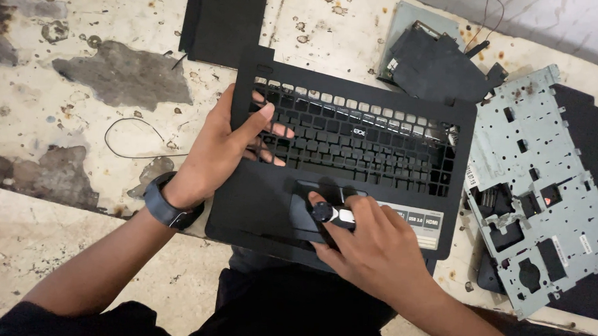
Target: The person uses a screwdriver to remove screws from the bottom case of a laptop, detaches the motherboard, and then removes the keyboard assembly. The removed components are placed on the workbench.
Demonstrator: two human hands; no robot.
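A stained, pitted workbench carries a black laptop shell, grey metal plate, thin wire loop, perhaps circuit parts.

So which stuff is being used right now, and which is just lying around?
In use:
- laptop frame, gripped by the left hand
- black-and-silver tool, held by the right hand at the touchpad

Lying about:
- metal plate
- black panel
- loose wire
- black parts pile
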